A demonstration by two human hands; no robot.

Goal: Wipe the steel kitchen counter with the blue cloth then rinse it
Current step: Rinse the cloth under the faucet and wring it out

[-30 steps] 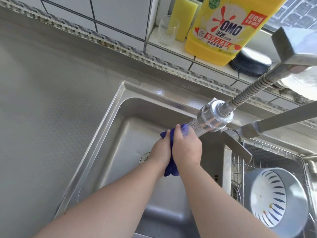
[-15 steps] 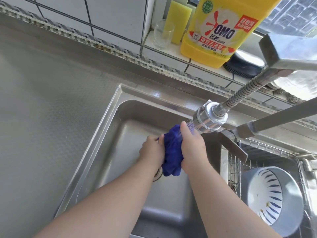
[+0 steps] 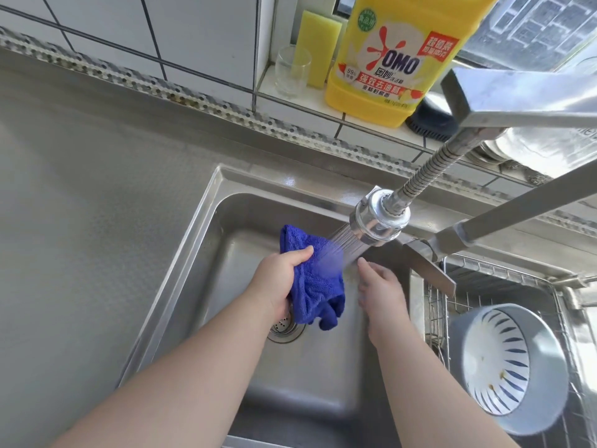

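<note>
I see the blue cloth (image 3: 315,279) hanging over the sink (image 3: 193,253), a little above the drain (image 3: 286,328), in the middle of my view. The left hand (image 3: 277,286) grips it at its 9 o'clock side: the thumb lies across the front of the cloth and the other fingers are curled behind it, so the fingers are clamped on the fabric. The lower end of the cloth hangs loose under the hand. Water sprays from the spray head (image 3: 378,219), which is at 2 o'clock from the cloth, and the stream falls on the right part of the cloth.

The right hand (image 3: 379,289) is at 3 o'clock from the cloth, near it but apart. Its fingers are straight and close together, pointing up toward the stream, and it holds nothing.

The steel counter (image 3: 80,205) stretches at 9 o'clock from the sink. At 4 o'clock a bowl (image 3: 507,367) with blue stripes lies on its side in a wire rack (image 3: 458,279). At 12 o'clock, on the tiled ledge (image 3: 300,108), a yellow bottle (image 3: 394,56) stands, with a yellow sponge (image 3: 318,46) and a glass (image 3: 292,71) at its left, and a dark brush (image 3: 431,119) at its right.
</note>
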